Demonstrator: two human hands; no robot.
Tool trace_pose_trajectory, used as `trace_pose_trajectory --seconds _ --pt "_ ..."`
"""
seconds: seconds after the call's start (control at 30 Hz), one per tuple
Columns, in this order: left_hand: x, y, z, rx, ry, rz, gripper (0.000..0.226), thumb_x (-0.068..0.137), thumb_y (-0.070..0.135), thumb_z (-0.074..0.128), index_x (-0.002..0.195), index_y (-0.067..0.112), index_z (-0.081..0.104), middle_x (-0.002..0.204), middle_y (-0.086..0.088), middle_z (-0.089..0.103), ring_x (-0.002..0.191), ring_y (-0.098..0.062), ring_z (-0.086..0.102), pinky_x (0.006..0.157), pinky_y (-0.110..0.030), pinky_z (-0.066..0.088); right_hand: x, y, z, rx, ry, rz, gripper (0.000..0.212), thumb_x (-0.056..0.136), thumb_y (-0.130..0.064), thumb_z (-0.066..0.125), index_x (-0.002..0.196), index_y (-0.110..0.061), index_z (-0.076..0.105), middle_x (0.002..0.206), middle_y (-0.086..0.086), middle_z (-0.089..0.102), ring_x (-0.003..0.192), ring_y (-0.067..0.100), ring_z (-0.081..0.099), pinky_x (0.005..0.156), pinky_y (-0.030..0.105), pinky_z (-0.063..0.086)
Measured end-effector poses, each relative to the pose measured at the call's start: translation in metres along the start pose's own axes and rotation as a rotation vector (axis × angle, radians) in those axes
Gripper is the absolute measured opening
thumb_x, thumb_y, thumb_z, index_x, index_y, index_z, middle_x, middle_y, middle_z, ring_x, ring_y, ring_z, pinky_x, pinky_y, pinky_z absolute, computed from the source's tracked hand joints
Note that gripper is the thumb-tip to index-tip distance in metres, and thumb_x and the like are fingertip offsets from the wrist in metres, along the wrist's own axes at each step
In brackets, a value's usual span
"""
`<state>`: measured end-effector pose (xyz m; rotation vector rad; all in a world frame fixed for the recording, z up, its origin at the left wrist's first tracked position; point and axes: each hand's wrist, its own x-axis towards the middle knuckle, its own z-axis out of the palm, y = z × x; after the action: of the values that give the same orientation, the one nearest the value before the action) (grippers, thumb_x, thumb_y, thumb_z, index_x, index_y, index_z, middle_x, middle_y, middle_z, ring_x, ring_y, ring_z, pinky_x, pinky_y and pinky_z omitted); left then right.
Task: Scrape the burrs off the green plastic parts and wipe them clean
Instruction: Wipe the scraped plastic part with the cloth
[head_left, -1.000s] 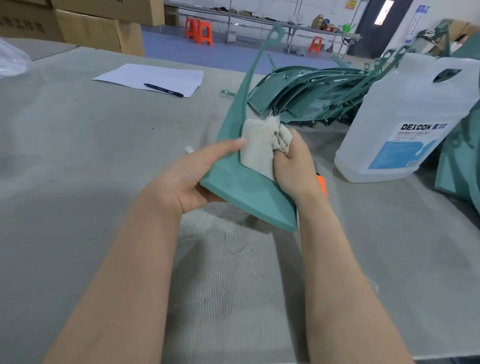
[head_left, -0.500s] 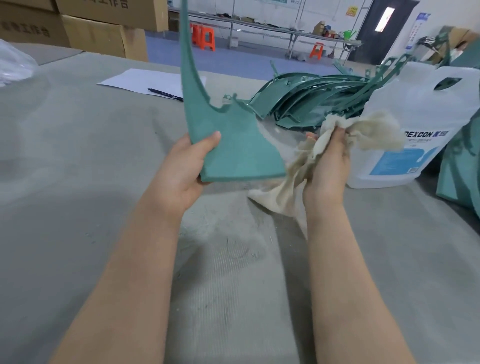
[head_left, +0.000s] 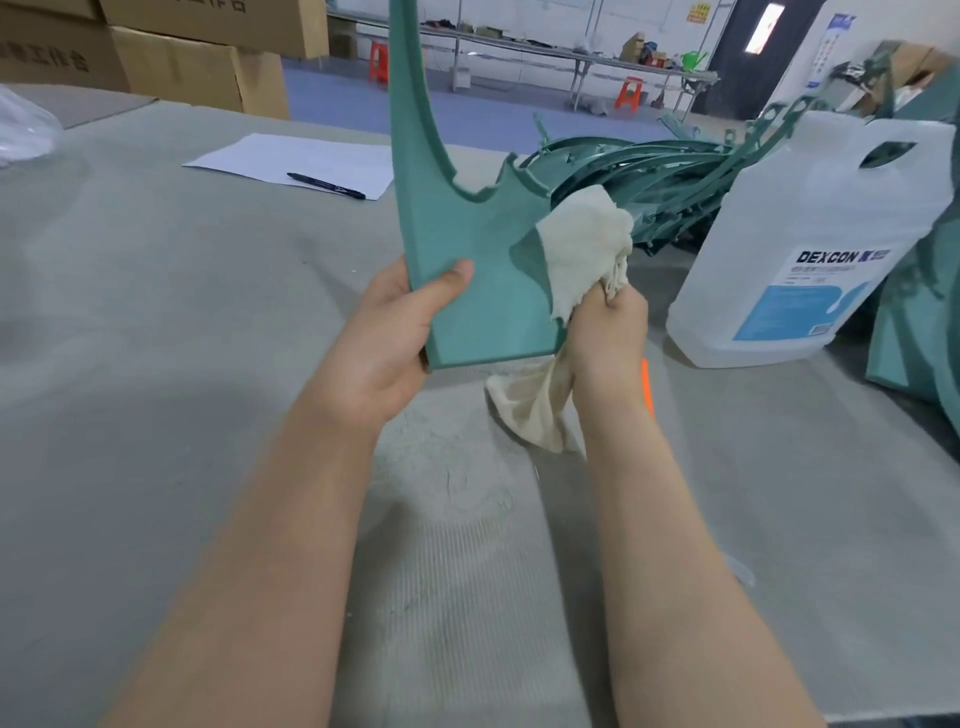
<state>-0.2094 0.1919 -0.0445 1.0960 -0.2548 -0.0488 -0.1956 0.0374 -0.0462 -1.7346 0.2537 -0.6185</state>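
The left hand (head_left: 387, 332) pinches the green part (head_left: 467, 249) upright above the table (head_left: 156, 364), one-handed; it looks light, stiff. The right hand (head_left: 608, 338) clutches the rag (head_left: 582, 249) against its edge.

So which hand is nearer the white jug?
Right. The right hand, gripping the cloth, is just left of the white jug; the left hand holds the green part farther away.
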Motion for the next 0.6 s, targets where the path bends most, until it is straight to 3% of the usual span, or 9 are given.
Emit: trace_pose_trajectory --seconds 0.13,0.2,0.33,0.43,0.53,0.6 --pt "0.001 -0.001 -0.008 -0.023 0.078 -0.103 0.022 0.088 -0.003 0.054 0.099 0.010 0.068 0.089 -0.002 0.075 0.082 -0.015 0.072 0.066 -0.026 0.058 -0.009 -0.002 0.005 -0.092 -0.040 -0.142 0.032 0.092 -0.008 0.045 0.067 -0.026 0.044 0.063 -0.012 0.049 0.055 0.000 0.045 0.048 0.013 0.032" --pt "0.000 -0.002 -0.010 -0.043 0.089 -0.125 0.015 0.089 0.004 0.059 0.095 0.013 0.070 0.088 0.000 0.076 0.080 -0.014 0.073 0.064 -0.025 0.057 -0.013 -0.002 0.006 -0.179 -0.103 -0.211 0.022 0.090 -0.015 0.052 0.073 -0.029 0.048 0.069 -0.014 0.055 0.059 -0.006 0.048 0.050 0.012 0.034" --pt "0.002 -0.003 -0.009 -0.049 0.106 -0.105 0.015 0.092 0.016 0.060 0.104 0.016 0.068 0.097 0.003 0.075 0.089 -0.012 0.072 0.068 -0.024 0.057 -0.006 0.002 0.006 -0.156 -0.180 -0.163 0.014 0.091 -0.011 0.050 0.087 -0.023 0.053 0.072 -0.013 0.052 0.062 0.001 0.043 0.057 0.018 0.034" --pt "0.002 -0.004 -0.005 -0.040 0.103 -0.113 0.013 0.093 0.016 0.059 0.102 0.015 0.068 0.094 0.004 0.075 0.087 -0.010 0.072 0.066 -0.022 0.057 -0.002 0.006 0.006 -0.035 -0.037 -0.106 0.011 0.098 -0.015 0.045 0.096 -0.020 0.055 0.075 -0.011 0.050 0.067 0.006 0.044 0.064 0.026 0.037" --pt "0.003 -0.004 -0.006 -0.052 0.120 -0.111 0.011 0.094 0.016 0.059 0.101 0.016 0.068 0.095 0.005 0.075 0.088 -0.010 0.072 0.065 -0.021 0.056 0.002 0.008 0.002 0.049 0.169 -0.063 0.020 0.097 -0.012 0.044 0.116 -0.009 0.050 0.082 -0.012 0.050 0.073 0.006 0.048 0.060 0.014 0.039" --pt "0.004 -0.004 -0.008 -0.034 0.165 -0.117 0.011 0.094 0.017 0.058 0.101 0.018 0.067 0.093 0.007 0.075 0.087 -0.008 0.072 0.064 -0.021 0.056 0.006 0.002 -0.005 0.209 0.272 -0.028 0.021 0.095 -0.009 0.043 0.115 -0.010 0.049 0.086 -0.006 0.054 0.078 0.013 0.053 0.070 0.018 0.044"
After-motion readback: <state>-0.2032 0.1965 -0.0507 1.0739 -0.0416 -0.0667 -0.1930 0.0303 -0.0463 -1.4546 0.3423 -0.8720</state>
